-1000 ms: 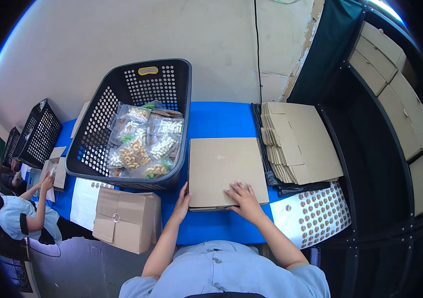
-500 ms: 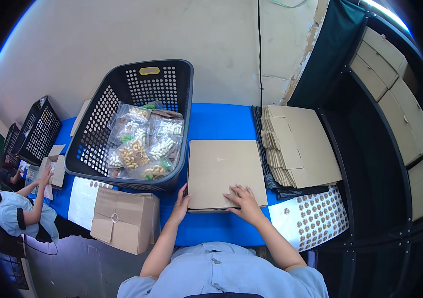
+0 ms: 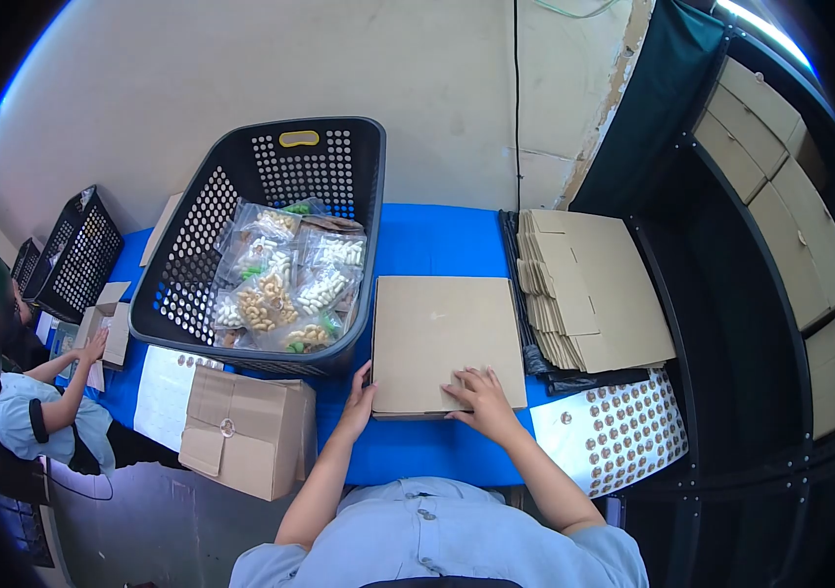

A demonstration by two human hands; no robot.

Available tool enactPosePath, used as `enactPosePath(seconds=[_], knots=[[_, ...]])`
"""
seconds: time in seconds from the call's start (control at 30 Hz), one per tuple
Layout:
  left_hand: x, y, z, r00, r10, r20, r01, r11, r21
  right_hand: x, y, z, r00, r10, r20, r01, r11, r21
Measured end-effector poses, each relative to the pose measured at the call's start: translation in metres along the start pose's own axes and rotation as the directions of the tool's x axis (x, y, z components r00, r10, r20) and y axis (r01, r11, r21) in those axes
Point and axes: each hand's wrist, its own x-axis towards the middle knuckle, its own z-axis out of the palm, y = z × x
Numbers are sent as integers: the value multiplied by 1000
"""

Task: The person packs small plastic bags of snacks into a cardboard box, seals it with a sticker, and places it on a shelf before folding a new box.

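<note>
A closed cardboard box point(image 3: 442, 338) lies flat on the blue table in front of me. My left hand point(image 3: 356, 407) holds its near left corner, with the fingers along the left side and the thumb at the front; some fingertips are hidden. On the lid near the front right rests my right hand point(image 3: 481, 402), its fingers spread and its thumb by the front edge. Left of the box stands a black perforated basket point(image 3: 177, 235) containing several clear bags point(image 3: 275, 284) of white, tan and green pieces. A second cardboard box point(image 3: 246, 431) with a round sticker sits at the table's front edge.
Flattened cardboard boxes point(image 3: 613, 284) are stacked on black plastic at the right. Sheets of round stickers point(image 3: 623, 426) lie in front of them and left of the stickered box. A black shelf point(image 3: 731, 294) with cartons borders the right. A co-worker point(image 3: 55, 416) handles an open box at far left.
My hands and the closed box stay in place. At far left, the co-worker's hands shift slightly at the open box.
</note>
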Motion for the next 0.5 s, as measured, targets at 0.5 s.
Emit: enactPosePath(seconds=[0.5], knots=[[-5,-16,14,989,146,-18,-139,966,216,-6,-9,18,999,-9,-46,4,996,-90]])
